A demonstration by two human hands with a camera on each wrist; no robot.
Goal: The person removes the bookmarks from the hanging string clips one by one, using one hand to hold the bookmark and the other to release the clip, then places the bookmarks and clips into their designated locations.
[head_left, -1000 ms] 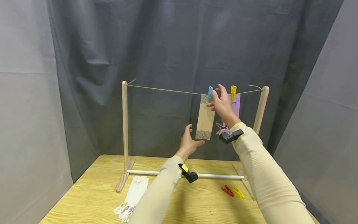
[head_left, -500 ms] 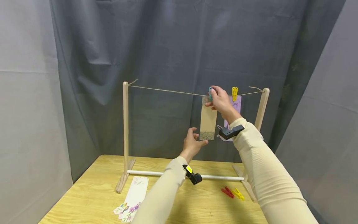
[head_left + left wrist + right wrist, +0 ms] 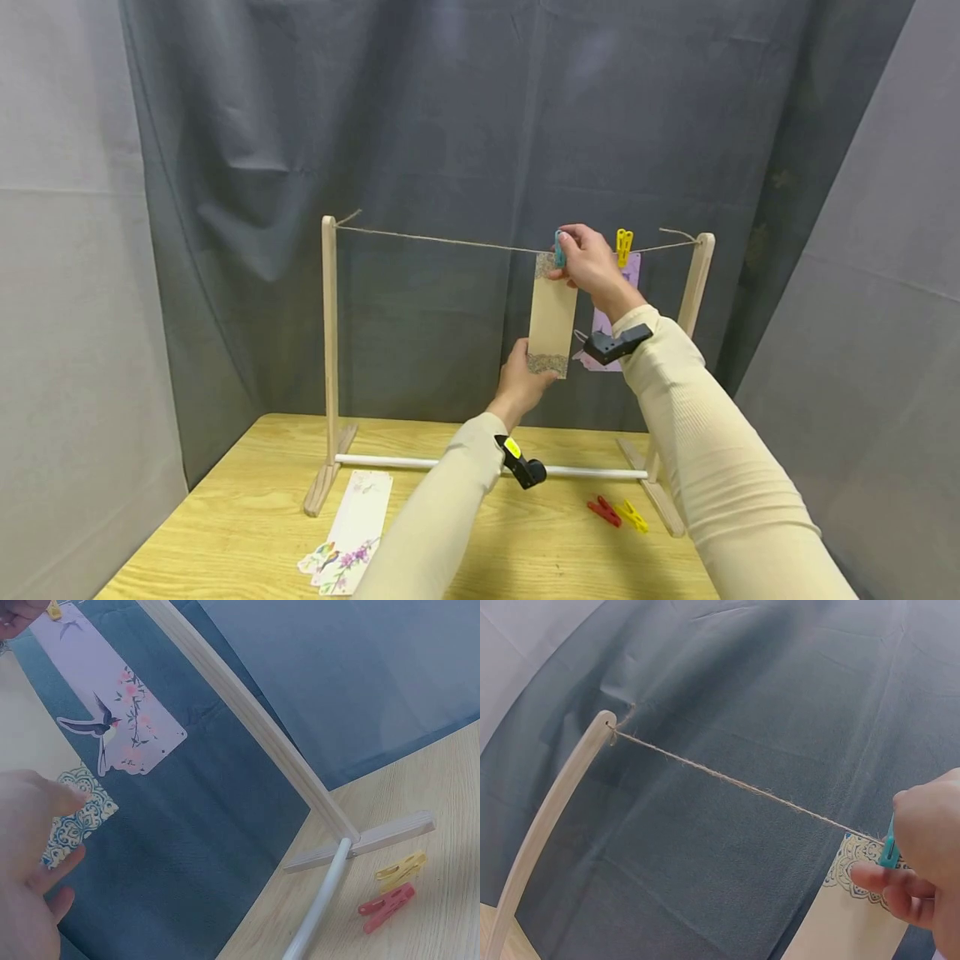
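Note:
A beige card [image 3: 552,321] with patterned lace-like bands at both ends hangs from the twine [image 3: 450,242]. My right hand [image 3: 596,267] pinches a blue clothespin [image 3: 559,248] at the card's top edge, over the twine. In the right wrist view the clothespin [image 3: 889,851] shows between thumb and fingers, its upper part partly hidden. Lower down, my left hand [image 3: 521,385] holds the card's bottom end, thumb across the patterned band [image 3: 94,810] and fingers at the far side. Right of it hangs a lilac card [image 3: 112,682] with a swallow and blossoms, under a yellow clothespin [image 3: 624,247].
Wooden posts [image 3: 330,333] hold the twine, joined low down by a white rod [image 3: 390,461]. A red clothespin [image 3: 604,511] and another yellow clothespin [image 3: 632,516] lie on the table at right. White floral cards [image 3: 360,525] lie at left. A grey curtain [image 3: 420,125] hangs behind.
My right fingers have closed on the blue clothespin. My left hand has moved up and right from beside the card's bottom end and now holds it.

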